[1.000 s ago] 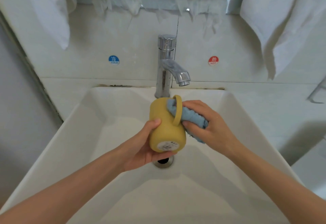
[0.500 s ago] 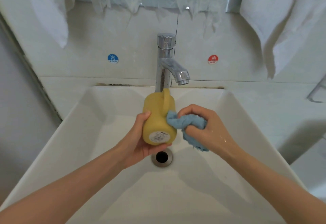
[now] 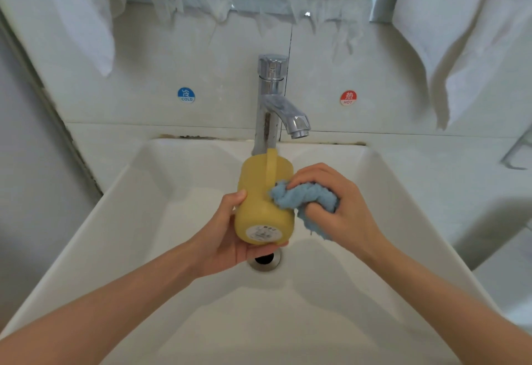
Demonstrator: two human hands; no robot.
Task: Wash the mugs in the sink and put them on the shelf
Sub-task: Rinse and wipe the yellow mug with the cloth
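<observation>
The yellow mug (image 3: 260,206) is held in the air over the white sink (image 3: 138,220), just above the drain (image 3: 264,262). It lies on its side with the labelled base turned toward the camera, the mouth pointed at the tap (image 3: 272,100) and the handle (image 3: 272,167) uppermost. It is gripped by the left hand (image 3: 224,241), with the thumb laid on the left wall and the fingers (image 3: 277,245) curled under the base; how they are spread there cannot be told. A bunched blue cloth (image 3: 302,196) is clenched in the right hand (image 3: 342,206), its fingers (image 3: 312,173) curled close together round the wad, and the cloth is pressed against the mug's right wall just beside the handle. The step in hand is judged to be the scrubbing of the outside. It would be done well if the mug were turned a little at a time, so that each strip of wall is brought under the cloth, and if a fold were pushed through the handle's loop. A wet wall is likely to be slippery, so a firm grip low over the basin is advised. No stream is seen at the spout, so a rinse is probably owed.
</observation>
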